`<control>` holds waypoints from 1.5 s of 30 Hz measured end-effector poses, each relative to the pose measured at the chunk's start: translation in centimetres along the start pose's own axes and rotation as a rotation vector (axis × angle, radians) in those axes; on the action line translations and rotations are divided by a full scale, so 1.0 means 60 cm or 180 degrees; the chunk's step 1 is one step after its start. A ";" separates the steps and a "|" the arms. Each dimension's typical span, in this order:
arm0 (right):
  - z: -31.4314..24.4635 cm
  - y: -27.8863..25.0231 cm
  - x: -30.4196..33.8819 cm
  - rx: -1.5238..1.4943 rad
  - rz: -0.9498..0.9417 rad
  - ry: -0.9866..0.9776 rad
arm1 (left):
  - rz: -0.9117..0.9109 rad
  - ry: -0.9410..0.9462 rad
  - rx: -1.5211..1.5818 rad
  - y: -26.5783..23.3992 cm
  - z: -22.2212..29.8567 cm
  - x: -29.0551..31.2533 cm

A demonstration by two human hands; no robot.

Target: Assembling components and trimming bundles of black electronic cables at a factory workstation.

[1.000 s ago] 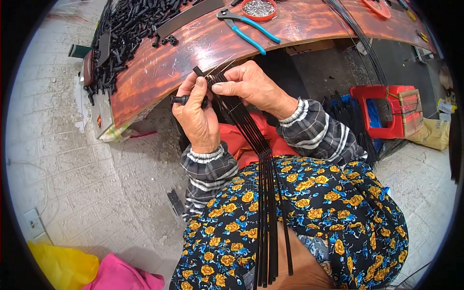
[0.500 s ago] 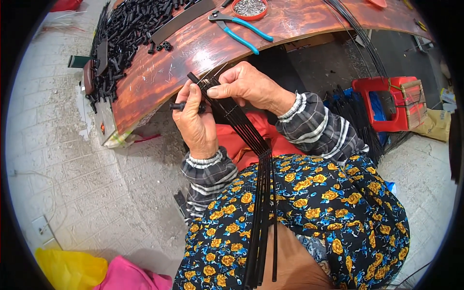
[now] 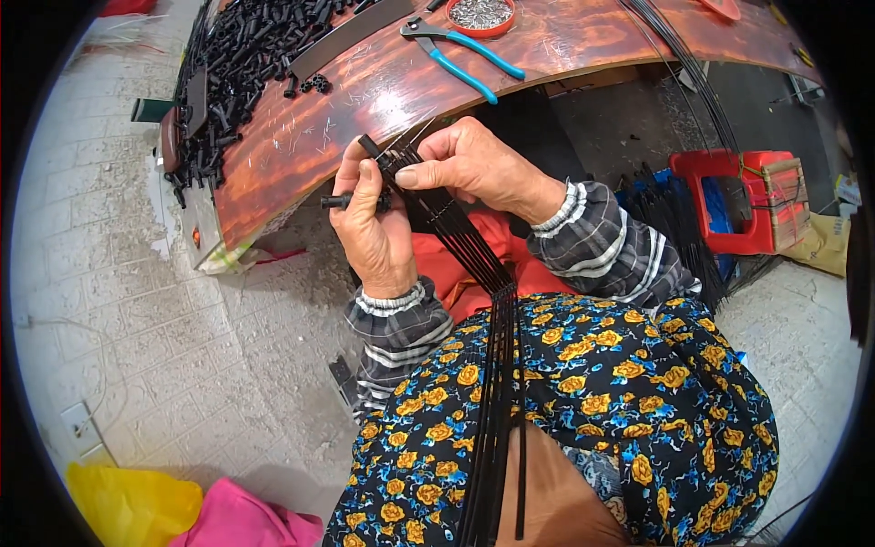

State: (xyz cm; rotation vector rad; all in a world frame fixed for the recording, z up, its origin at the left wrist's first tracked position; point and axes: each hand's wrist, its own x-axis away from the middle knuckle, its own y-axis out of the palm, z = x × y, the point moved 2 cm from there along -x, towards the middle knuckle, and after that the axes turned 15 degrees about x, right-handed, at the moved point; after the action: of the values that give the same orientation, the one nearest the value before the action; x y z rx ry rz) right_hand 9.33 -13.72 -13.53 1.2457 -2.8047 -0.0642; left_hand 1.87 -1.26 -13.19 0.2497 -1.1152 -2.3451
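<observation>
**Slip risk looks highest on the L side**

From my end, far L first: a yellow bag [image 3: 128, 501] and pink cloth [image 3: 241, 520] lie low down. Above, a heap of black fittings [image 3: 260, 55] covers the L end of the table [image 3: 592, 36]; some sit right at the edge, so a knock could prob send a few off.

L hand [image 3: 378, 242]: curled, w/ a short black tube [image 3: 337, 201] tucked across it, thumb and fingertips up at the top of the rod bundle [image 3: 474, 255]. My main worry: if those fingers loosen to shift rods, the tube could drop.

The bundle is mid-view, slanting from btwn the hands down over the floral garment [image 3: 629, 369]. Its rods hang free below the lower cross-band, so a snag on the cloth might skew them.

Pliers [image 3: 456, 59] and a red dish [image 3: 485, 34] of silvery bits sit beyond; a fwd elbow or sleeve swing could poss upset the dish.

R hand [image 3: 483, 169]: narrow pinch, thumb flat on the bundle near its top. Other fingertips are hidden, so can't tell how firm. Pressing too hard might splay the rods.

Far R: a red stool [image 3: 736, 241], well apart.
</observation>
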 end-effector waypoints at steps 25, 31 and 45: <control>0.024 -0.007 -0.013 -0.0628 -0.0541 0.0184 | -0.0235 -0.0309 0.0657 0.010 -0.004 0.005; 0.030 -0.008 -0.015 -0.0591 -0.0440 0.0275 | -0.0252 -0.0267 0.0609 0.006 -0.004 0.005; 0.025 0.004 -0.017 -0.0709 -0.0591 0.0092 | -0.0267 -0.0596 0.0823 -0.018 -0.006 0.004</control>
State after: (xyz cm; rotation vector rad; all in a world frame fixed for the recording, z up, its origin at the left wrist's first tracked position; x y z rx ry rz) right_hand 9.72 -12.78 -15.07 1.4319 -2.5633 -0.3550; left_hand 1.37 -1.04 -14.22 0.1740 -1.5289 -2.3315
